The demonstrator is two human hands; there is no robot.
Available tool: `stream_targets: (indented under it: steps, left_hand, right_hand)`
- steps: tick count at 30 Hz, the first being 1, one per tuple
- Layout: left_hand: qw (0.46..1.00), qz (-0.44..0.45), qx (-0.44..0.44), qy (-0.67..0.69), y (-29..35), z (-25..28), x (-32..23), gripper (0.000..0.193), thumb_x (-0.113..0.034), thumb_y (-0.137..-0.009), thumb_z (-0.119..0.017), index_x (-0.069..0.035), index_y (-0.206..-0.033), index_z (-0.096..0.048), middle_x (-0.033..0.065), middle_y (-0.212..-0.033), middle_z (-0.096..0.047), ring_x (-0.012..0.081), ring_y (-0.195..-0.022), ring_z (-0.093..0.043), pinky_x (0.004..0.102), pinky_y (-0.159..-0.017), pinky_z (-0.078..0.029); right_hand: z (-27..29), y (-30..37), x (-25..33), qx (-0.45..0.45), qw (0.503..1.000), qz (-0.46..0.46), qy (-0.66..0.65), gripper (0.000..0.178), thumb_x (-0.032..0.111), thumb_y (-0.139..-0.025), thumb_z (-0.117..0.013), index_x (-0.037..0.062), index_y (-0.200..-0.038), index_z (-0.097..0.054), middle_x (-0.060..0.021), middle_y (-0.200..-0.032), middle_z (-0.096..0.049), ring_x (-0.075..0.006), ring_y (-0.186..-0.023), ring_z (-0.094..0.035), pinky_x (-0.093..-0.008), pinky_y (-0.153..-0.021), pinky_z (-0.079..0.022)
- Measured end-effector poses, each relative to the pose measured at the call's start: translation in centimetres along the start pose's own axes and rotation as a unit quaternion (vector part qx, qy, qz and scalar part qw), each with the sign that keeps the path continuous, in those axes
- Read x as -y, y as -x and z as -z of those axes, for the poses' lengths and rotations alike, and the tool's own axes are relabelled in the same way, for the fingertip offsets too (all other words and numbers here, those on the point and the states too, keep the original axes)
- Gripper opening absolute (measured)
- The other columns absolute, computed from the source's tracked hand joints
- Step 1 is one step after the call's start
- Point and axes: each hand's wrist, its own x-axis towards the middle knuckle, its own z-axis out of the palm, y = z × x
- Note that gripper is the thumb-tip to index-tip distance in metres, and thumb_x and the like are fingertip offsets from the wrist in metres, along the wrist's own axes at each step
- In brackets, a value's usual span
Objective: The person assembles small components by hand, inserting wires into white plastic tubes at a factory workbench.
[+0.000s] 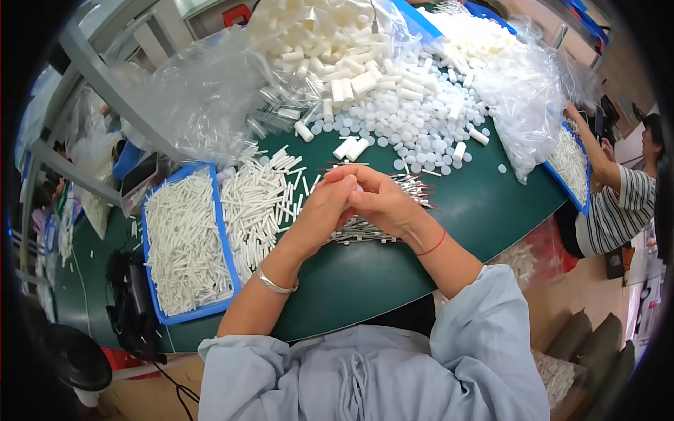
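Green worktop (379, 277) beneath, and over it I see the left hand (324, 210) and right hand (385, 202) folded together, fingers overlapping. Each grip is curled inward, but I cannot tell whether anything is pinched between them.

Thin rods (414, 188) lie under and around the clasp, showing on its near side and out to the right, their long axes running roughly left to right. The right hand is nearer to the reddish ends on that side; the left is nearer to the loose white sticks (254, 217), heaped just beside it.

On the surface I make out a blue tray (200, 313) full of similar sticks at far left, with pale discs (421, 123) and thick white cylinders (363, 84) beyond the hands. Across the room at right, a co-worker in a striped shirt (618, 210) sits near another tray.
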Motion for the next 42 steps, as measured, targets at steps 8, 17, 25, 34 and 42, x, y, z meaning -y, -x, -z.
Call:
stream_targets:
  steps: [8,17,25,34,42]
  left_hand:
    - [1.0,0.017,-0.009,-0.018,-0.1,0.1,0.3,0.041,-0.038,-0.1,-0.038,-0.008,-0.079,-0.056,-0.005,-0.065,-0.046,0.0041,-0.056,-0.039,0.0204,-0.048,-0.029]
    - [0.995,0.028,0.011,0.095,-0.3,0.3,0.6,0.044,-0.045,-0.098,-0.036,-0.006,-0.081,-0.051,-0.0005,-0.061,-0.046,0.0062,-0.048,-0.038,0.019,-0.041,-0.027]
    - [0.989,0.08,0.038,0.119,0.0,0.8,0.1,0.046,-0.046,-0.097,-0.036,-0.006,-0.078,-0.051,0.0003,-0.058,-0.045,0.0074,-0.047,-0.038,0.0216,-0.04,-0.028]
    - [0.946,0.074,0.084,0.304,-0.3,1.0,-1.2,0.048,-0.045,-0.099,-0.023,-0.011,-0.073,-0.045,0.0043,-0.051,-0.044,0.0183,-0.041,-0.041,0.0284,-0.038,-0.036]
    - [0.918,0.078,0.12,0.371,0.6,-1.3,-0.1,0.045,-0.036,-0.102,-0.023,-0.01,-0.076,-0.049,0.0065,-0.057,-0.052,0.0185,-0.054,-0.052,0.0323,-0.06,-0.049]
  right_hand:
    - [0.8,-0.1,-0.3,0.005,0.999,-0.025,0.032,0.045,0.032,-0.09,-0.064,0.004,-0.123,-0.052,-0.0114,-0.122,-0.056,-0.0212,-0.103,-0.059,-0.0368,-0.078,-0.054]
    - [0.5,0.0,-0.1,-0.011,0.997,-0.036,-0.061,0.049,0.027,-0.094,-0.053,0.0003,-0.135,-0.044,-0.0068,-0.088,-0.061,-0.0157,-0.074,-0.062,-0.0397,-0.073,-0.054]
    - [-0.8,0.1,0.1,-0.058,0.996,-0.014,-0.065,0.05,0.026,-0.093,-0.053,0.0,-0.136,-0.043,-0.0067,-0.088,-0.062,-0.0157,-0.073,-0.063,-0.0373,-0.073,-0.055]
    - [-1.5,1.1,1.3,-0.067,0.939,0.163,0.295,0.056,0.02,-0.091,-0.061,-0.0033,-0.137,-0.041,-0.012,-0.122,-0.055,-0.0181,-0.113,-0.053,-0.0318,-0.095,-0.043]
    - [-4.9,4.1,1.8,-0.075,0.702,0.279,0.651,0.078,0.009,-0.07,-0.076,-0.001,-0.138,-0.039,-0.0197,-0.123,-0.05,-0.0303,-0.104,-0.055,-0.0333,-0.087,-0.047]
